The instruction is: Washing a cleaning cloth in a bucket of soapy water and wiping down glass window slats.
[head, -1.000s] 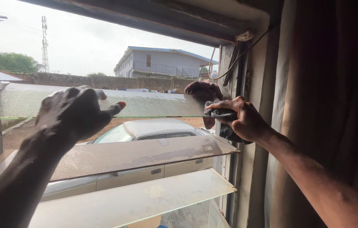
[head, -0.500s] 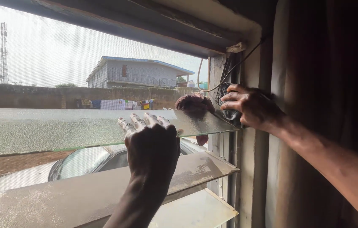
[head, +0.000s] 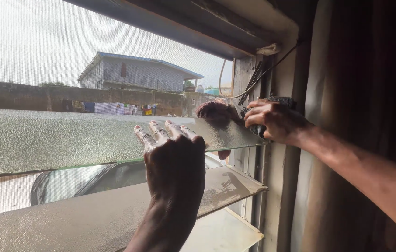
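Daylit louvre window (head: 114,219), dark curtain (head: 370,93)

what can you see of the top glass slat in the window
The top glass slat is a long, flat pane of frosted, pebbled glass with a greenish edge, lying nearly level. The left hand presses flat against it from inside. The right hand grips its right end at the window frame.

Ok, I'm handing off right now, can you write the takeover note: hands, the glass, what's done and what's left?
Left hand: flat, fingers spread, pressed on the top louvre pane, not gripping.
Right hand: closed on a dark tool at the pane's right end, by the window frame.
Pane: roughly level, right end at the frame clip.
Two lower panes sit in place, tilted.
Whether the top pane is fully seated cannot be told; check that end.
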